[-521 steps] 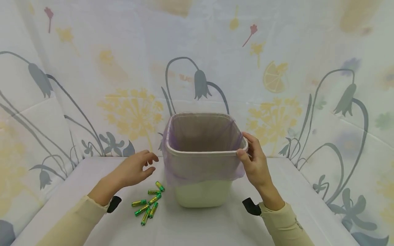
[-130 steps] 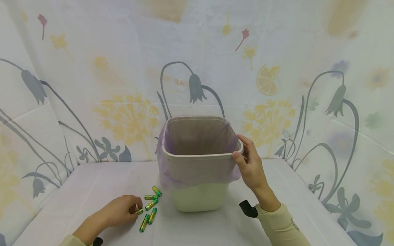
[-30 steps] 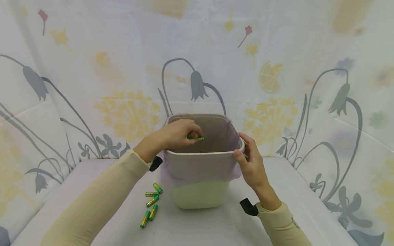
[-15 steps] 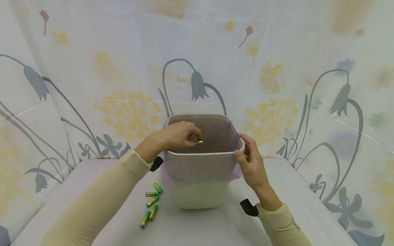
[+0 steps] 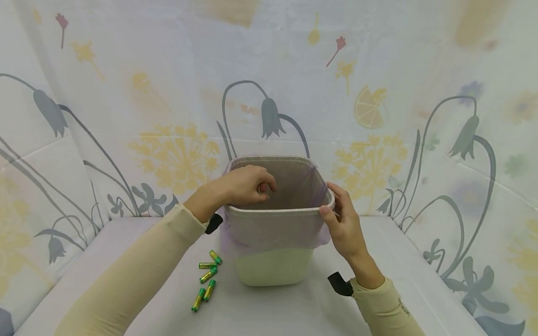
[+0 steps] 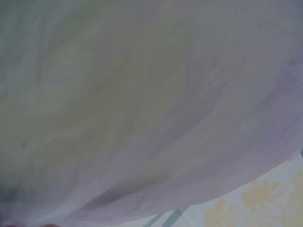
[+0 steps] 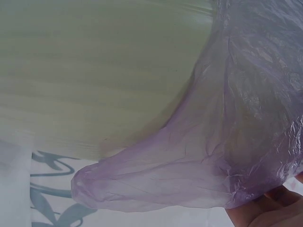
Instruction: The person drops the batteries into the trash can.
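In the head view a pale trash bin (image 5: 273, 270) stands upright, lined with a thin purple bag (image 5: 269, 231) folded over its rim. My left hand (image 5: 245, 184) reaches over the left side of the rim; its fingers bend loosely above the opening, and no battery shows between them. My right hand (image 5: 346, 224) grips the rim at the front right corner, thumb in front. Several green and yellow batteries (image 5: 208, 275) lie left of the bin. The bin's floor is hidden. In the right wrist view the bag (image 7: 165, 175) hangs down the bin wall (image 7: 94, 80), with fingers (image 7: 265, 210) at the lower right.
A white cloth (image 5: 159, 322) covers the table under the bin. Behind and at both sides hangs a flower-printed curtain (image 5: 180, 93), close beyond the bin. The left wrist view is filled mostly by the bag (image 6: 142, 104).
Half a second ago my left fingers pinched a battery over the bin; now it is out of sight and they have let go. My right hand stays on the rim. Fewer batteries lie on the table than at first.
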A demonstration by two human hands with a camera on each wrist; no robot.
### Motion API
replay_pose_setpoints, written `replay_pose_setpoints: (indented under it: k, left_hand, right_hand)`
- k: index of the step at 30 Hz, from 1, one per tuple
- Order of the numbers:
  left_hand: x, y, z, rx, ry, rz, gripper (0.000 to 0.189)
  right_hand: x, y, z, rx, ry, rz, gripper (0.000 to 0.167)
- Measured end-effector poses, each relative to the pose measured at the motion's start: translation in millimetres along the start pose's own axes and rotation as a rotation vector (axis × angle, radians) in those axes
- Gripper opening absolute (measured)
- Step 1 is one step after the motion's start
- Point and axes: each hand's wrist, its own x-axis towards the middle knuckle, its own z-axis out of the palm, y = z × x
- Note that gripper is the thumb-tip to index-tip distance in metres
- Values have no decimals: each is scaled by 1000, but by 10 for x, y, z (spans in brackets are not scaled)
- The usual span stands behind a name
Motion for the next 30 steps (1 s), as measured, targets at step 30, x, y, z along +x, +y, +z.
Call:
replay_pose_setpoints:
  k: [30]
  left_hand:
    - [-801, -197, -97, -55, 518, 39, 12]
  right_hand:
    - [-2, 11, 1, 12, 1, -8, 51]
